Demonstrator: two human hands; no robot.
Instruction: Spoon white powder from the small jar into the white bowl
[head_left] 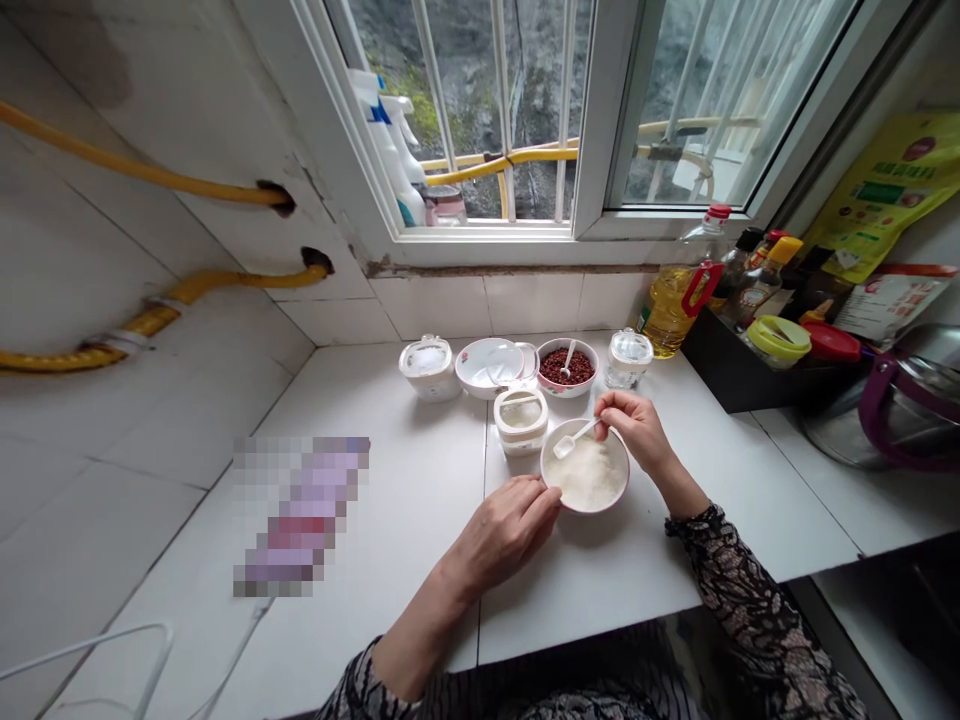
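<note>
Right hand [628, 430]: its fingers are closed and grip a little white spoon [574, 438].
Left hand [504, 532]: its fingers are open and touch the side of a white bowl [586, 511].
Bowl: it sits on the bench [420, 500], between the hands, full of white powder [589, 475].
Near the bowl: a small white jar [520, 420] and, behind it, a bowl of red peppercorns [568, 392].
</note>
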